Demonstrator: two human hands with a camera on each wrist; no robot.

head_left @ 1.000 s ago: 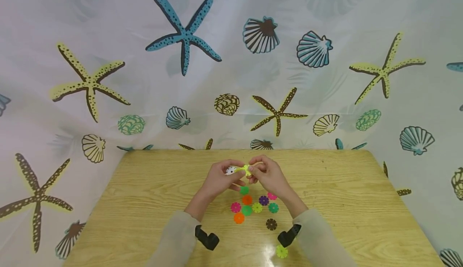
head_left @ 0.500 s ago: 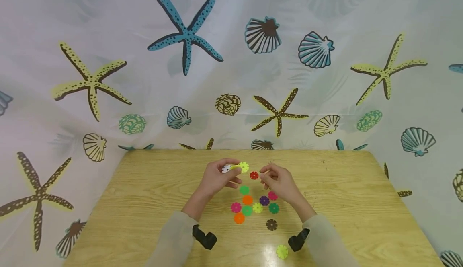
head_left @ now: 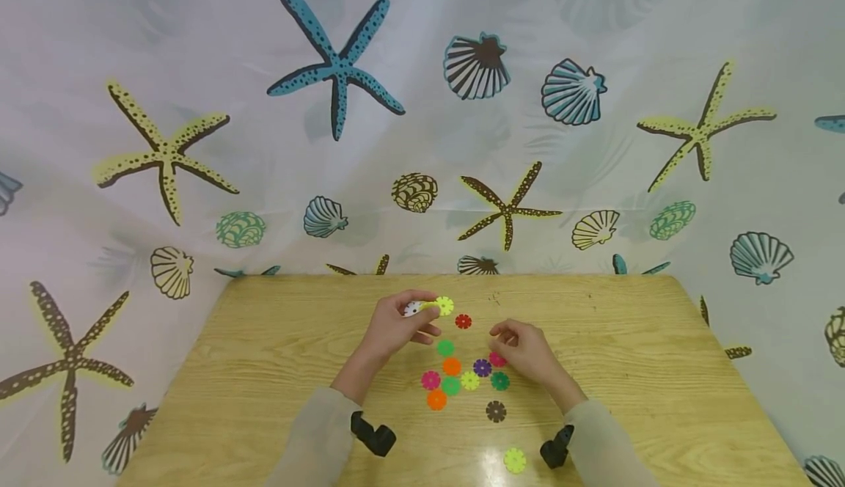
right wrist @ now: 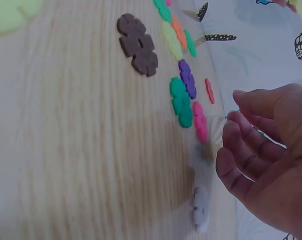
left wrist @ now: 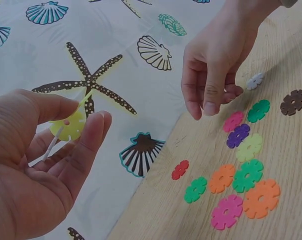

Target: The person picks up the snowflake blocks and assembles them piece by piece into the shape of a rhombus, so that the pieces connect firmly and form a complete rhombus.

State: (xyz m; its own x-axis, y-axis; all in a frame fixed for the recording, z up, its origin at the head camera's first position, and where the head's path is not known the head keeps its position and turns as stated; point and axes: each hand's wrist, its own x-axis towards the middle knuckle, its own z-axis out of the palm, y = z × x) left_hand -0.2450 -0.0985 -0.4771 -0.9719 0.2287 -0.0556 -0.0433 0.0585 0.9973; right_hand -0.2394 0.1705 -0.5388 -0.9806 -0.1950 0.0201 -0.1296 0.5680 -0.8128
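Observation:
My left hand (head_left: 396,323) pinches a small joined piece of interlocking plastic discs between thumb and fingers. A white disc (head_left: 414,308) and a yellow disc (head_left: 445,306) show in it; in the left wrist view one yellow disc (left wrist: 67,128) faces the camera. My right hand (head_left: 524,351) hovers over the table, fingers loosely bent, nothing in its grasp. Close below it lie a pink disc (head_left: 497,359) and a green disc (head_left: 499,381). A loose white disc (right wrist: 201,210) lies near it too, hidden from the head view.
Several loose discs lie mid-table, among them a red disc (head_left: 463,321), a purple disc (head_left: 483,367), an orange disc (head_left: 436,399) and a brown disc (head_left: 496,411). A yellow-green disc (head_left: 515,460) lies nearest me. A patterned curtain (head_left: 409,237) borders the wooden table (head_left: 277,355).
My right hand has left the joined discs and moved right and nearer to me. The red disc, hidden at first, now shows on the table. My left hand shifted slightly left, still holding its discs.

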